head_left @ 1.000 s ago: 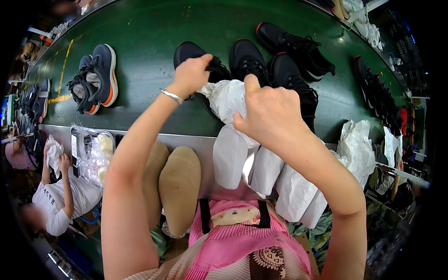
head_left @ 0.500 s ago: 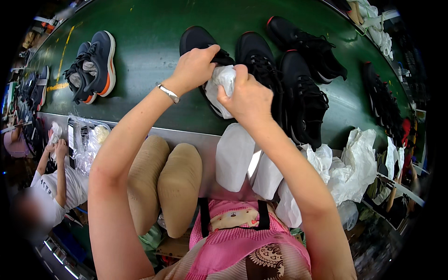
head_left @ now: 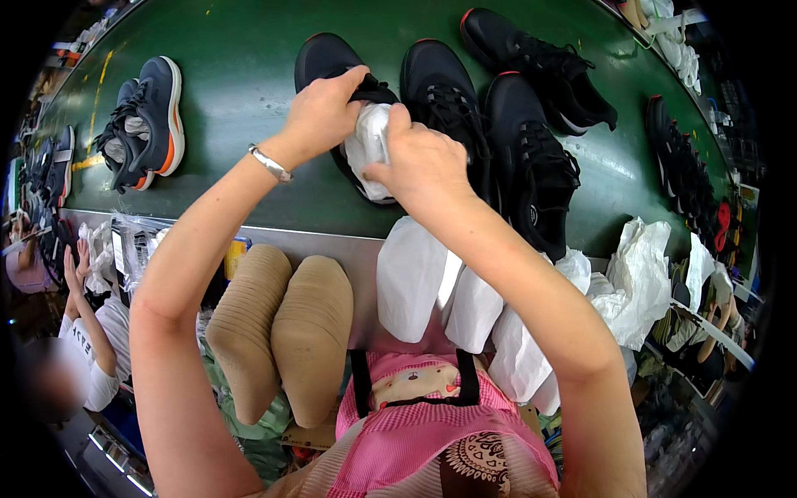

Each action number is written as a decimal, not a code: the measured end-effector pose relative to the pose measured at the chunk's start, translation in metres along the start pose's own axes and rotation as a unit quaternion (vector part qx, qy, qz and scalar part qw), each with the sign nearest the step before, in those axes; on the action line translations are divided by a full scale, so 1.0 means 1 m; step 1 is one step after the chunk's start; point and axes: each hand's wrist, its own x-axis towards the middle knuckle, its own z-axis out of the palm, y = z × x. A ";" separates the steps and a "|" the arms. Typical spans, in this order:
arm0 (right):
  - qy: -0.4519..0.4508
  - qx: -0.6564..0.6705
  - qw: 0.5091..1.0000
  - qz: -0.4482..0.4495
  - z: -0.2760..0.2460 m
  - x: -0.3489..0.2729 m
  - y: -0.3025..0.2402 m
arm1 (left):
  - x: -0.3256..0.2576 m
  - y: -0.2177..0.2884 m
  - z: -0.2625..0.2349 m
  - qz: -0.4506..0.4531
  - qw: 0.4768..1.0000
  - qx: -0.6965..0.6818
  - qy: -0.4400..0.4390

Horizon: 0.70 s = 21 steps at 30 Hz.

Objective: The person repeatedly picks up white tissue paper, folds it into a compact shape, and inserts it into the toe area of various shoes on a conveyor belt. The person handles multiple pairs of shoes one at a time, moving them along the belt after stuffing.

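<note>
A black sneaker (head_left: 322, 56) with a red mark at its toe lies on the green work surface, toe pointing away from me. My left hand (head_left: 320, 120) is closed around the upper by the tongue and laces. Crumpled white paper (head_left: 364, 153) sits in the shoe's opening. My right hand (head_left: 427, 158) grips this wad from the right, thumb and fingers bent against it; the fingertips are partly hidden. Just right of the shoe stands another black sneaker (head_left: 436, 75), partly covered by my right hand.
More black sneakers (head_left: 531, 149) stand to the right. Grey-and-orange sneakers (head_left: 149, 116) are at the left. Along the near metal edge lie tan ribbed shoe-shaped stacks (head_left: 311, 332), white sole-shaped pieces (head_left: 411, 282) and crumpled paper (head_left: 635, 274). Another person (head_left: 91, 340) works at far left.
The shoes and both my hands appear a little farther left and higher in the picture. My right hand has flattened somewhat against the paper. The other person's hands have moved.
</note>
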 end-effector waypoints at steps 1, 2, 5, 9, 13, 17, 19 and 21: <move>0.023 0.002 1.000 0.003 0.006 0.001 -0.001 | -0.001 0.001 0.000 0.000 1.000 0.004 0.003; 0.021 -0.021 1.000 0.005 0.013 0.002 -0.004 | -0.001 0.000 -0.002 0.006 1.000 0.007 0.004; 0.038 -0.005 0.999 -0.007 0.025 0.008 -0.008 | -0.002 0.001 -0.008 0.002 1.000 -0.006 -0.005; 0.086 0.000 0.996 -0.026 0.044 0.010 0.000 | -0.005 0.004 -0.008 0.042 0.998 -0.004 0.036; 0.140 0.007 0.990 0.019 0.075 0.026 0.009 | -0.010 0.007 0.003 0.101 0.994 0.031 0.034; 0.117 -0.005 0.993 0.030 0.085 0.037 0.000 | -0.012 0.002 0.003 0.043 0.998 0.013 0.038; 0.082 0.016 0.996 0.017 0.070 0.034 -0.001 | -0.012 -0.002 -0.004 0.048 0.998 0.043 0.026; 0.057 0.068 0.995 -0.039 0.045 0.015 0.007 | -0.015 -0.004 -0.013 0.021 0.998 0.055 0.003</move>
